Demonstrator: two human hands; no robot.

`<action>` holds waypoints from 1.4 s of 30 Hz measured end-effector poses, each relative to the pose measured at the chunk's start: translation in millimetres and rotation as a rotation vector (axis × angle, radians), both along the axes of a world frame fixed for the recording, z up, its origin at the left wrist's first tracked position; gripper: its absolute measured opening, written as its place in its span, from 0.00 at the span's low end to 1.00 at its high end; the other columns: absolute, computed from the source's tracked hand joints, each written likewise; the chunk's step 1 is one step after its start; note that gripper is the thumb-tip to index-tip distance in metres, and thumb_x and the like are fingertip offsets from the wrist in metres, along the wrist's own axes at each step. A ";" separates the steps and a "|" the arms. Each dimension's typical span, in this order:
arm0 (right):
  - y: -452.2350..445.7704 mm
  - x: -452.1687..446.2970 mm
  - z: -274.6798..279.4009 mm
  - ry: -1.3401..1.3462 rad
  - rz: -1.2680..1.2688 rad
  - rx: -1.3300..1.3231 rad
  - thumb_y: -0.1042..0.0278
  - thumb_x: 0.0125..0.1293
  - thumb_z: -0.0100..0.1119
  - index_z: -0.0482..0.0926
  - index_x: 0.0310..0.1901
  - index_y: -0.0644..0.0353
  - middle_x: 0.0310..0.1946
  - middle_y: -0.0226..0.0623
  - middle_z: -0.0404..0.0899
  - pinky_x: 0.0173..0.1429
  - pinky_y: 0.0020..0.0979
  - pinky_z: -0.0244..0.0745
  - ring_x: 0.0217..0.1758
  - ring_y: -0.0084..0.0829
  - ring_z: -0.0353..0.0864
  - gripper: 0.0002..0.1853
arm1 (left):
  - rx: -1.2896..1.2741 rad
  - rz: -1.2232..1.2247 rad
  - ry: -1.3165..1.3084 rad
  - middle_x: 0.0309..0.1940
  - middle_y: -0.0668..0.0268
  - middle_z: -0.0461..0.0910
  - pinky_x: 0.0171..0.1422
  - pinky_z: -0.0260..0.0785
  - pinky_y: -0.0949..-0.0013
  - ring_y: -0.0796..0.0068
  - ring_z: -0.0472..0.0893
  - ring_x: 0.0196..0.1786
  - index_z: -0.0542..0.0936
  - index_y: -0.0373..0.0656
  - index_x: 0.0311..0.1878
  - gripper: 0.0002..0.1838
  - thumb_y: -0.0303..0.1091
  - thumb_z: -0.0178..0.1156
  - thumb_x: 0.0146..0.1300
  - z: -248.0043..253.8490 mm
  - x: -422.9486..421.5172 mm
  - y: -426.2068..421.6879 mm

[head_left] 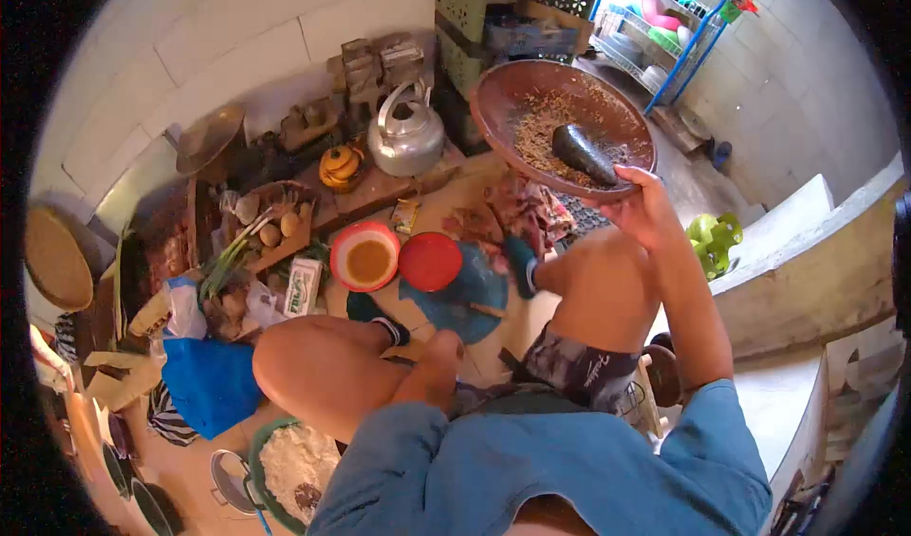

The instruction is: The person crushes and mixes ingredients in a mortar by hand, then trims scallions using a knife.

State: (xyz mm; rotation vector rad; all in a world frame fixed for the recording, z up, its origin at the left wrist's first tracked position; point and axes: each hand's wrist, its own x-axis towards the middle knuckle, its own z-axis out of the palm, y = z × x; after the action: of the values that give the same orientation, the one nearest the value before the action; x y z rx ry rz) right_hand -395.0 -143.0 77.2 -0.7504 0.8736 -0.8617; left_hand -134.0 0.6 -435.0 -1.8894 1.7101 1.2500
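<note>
My right hand [641, 212] grips the near rim of a wide brown mortar [493, 109], raised and tilted above my right knee. Coarse brown ground paste or crumbs [541, 123] coat its inside. A dark stone pestle [581, 153] lies in it, its lower end close to my thumb. My left hand [441, 354] is low between my knees, apart from the mortar; its fingers are hidden from this angle. In front of it on the floor are a red-rimmed bowl of brown liquid [368, 259], a red plastic bowl or lid [431, 261] and a round blue sheet [465, 318].
A metal kettle [406, 138] stands on a ledge by the wall. Spring onions [232, 251], eggs [270, 235] and a white-green box [303, 286] are to the left. A blue bag [209, 384] and a basin of white flour-like powder [296, 465] sit beside my left leg. A dish rack [669, 38] stands behind.
</note>
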 end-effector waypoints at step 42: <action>-170.4 -188.6 -477.1 1.803 -0.047 -0.585 0.71 0.54 0.48 0.74 0.43 0.57 0.45 0.38 0.72 0.54 0.38 0.65 0.51 0.37 0.71 0.14 | -0.078 0.385 0.691 0.46 0.60 0.77 0.52 0.68 0.66 0.70 0.77 0.47 0.72 0.42 0.54 0.20 0.37 0.54 0.60 136.9 -91.4 -179.1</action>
State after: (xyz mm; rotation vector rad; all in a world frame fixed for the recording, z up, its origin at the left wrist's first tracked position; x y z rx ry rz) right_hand -583.6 -313.4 -400.0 -2.1067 2.2200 -0.2455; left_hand -225.3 -178.5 -298.2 -2.0385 1.7406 2.2175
